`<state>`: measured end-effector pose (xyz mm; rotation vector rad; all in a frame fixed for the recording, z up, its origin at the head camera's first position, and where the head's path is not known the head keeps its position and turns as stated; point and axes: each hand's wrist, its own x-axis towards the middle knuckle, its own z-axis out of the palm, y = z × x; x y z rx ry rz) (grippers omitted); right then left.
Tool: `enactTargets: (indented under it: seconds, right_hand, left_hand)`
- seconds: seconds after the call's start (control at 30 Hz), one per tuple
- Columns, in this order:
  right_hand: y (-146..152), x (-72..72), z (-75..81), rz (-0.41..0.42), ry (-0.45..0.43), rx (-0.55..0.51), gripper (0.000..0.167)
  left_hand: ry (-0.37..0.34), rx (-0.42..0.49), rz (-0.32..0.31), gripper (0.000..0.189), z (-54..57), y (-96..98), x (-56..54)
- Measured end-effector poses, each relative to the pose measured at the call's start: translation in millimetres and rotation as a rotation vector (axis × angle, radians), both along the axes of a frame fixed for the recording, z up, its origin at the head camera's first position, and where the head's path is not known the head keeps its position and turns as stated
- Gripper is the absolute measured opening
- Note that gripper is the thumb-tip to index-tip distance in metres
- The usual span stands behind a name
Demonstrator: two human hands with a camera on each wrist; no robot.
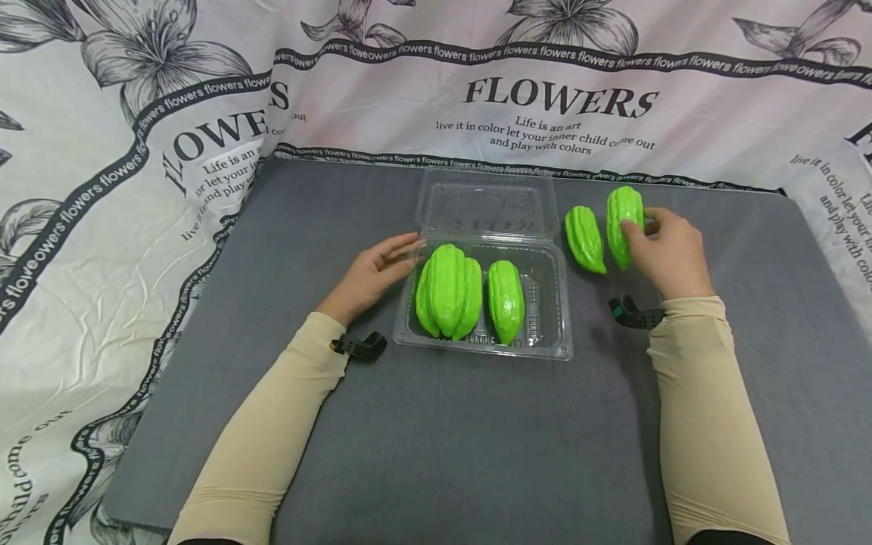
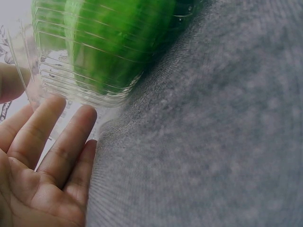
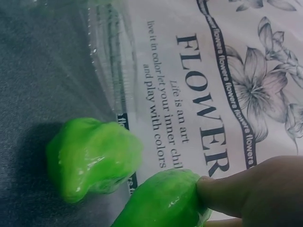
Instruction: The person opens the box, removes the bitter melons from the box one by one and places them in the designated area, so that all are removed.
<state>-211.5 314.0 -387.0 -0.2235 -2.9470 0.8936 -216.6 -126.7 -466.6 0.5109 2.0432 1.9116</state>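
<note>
Grey tabletop (image 1: 477, 439) fills the middle of the scene, bordered at the back and on both sides by a pale sheet (image 1: 381, 125) printed with dark flowers and lettering ("FLOWERS" stands in large capitals).

Toward the back right, a ribbed green fruit (image 1: 621, 216) is pinched by the right hand (image 1: 673, 253), thumb on its near side; whether it touches the table I cannot tell. Just left of it lies a second loose fruit (image 1: 584, 238), between the held one and a clear plastic container (image 1: 548, 329). Inside the container, a cluster of fruits (image 1: 447, 291) sits pressed together on the left, with a single fruit (image 1: 506, 303) apart from them on the right. Its lid (image 1: 485, 200) is folded back toward the sheet.

At the container's left side is the left hand (image 1: 368, 276), fingers extended and holding nothing (contact with the plastic is hard to judge). Both hands are well apart, with the container between them. Beige sleeves (image 1: 711, 409) cover the forearms, and a dark band (image 1: 361, 346) shows at each wrist.
</note>
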Motion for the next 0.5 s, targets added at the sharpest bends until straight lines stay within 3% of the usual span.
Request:
enactTargets:
  seconds: [0.5]
  right_hand:
    - [9, -5.3, -16.4, 0.007, -0.084, 0.007, 0.078]
  left_hand:
    - [0.037, -0.001, -0.005, 0.055, -3.2, -0.1, -2.7]
